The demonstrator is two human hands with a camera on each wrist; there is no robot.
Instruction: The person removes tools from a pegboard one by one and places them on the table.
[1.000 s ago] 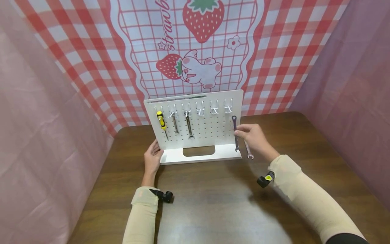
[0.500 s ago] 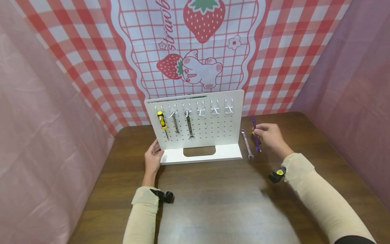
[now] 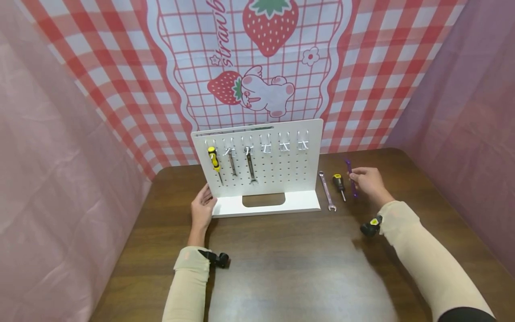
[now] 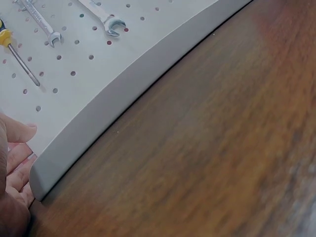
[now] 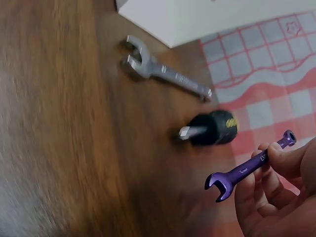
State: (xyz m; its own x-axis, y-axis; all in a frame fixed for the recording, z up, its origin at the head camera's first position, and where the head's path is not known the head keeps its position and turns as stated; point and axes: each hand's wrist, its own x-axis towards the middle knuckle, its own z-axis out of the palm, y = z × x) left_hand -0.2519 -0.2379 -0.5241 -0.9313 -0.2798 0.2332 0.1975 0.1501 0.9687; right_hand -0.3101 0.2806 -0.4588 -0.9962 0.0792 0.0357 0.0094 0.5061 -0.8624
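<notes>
My left hand [image 3: 202, 208] grips the lower left edge of a white pegboard stand [image 3: 281, 172], thumb at the front and fingers behind the edge. To the right of the board, my right hand [image 3: 370, 182] pinches a purple combination wrench [image 5: 243, 171] between thumb and fingers, its open end pointing towards the person. A short black and yellow screwdriver [image 3: 339, 181] lies on the table just left of that wrench. Beside it, close to the board, lies a silver combination wrench [image 3: 327, 191].
From the board's left hooks hang a yellow and black screwdriver [image 3: 213, 158], a small wrench [image 3: 232, 163] and a larger wrench [image 3: 250, 166]. Several white hooks [image 3: 284, 145] to the right hold nothing. A checked cloth [image 3: 132, 80] hangs behind the wooden table [image 3: 281, 259].
My right hand has carried the purple wrench rightwards, from in front of the board's right edge to beyond the short screwdriver, which now shows fully. My left hand has stayed on the board.
</notes>
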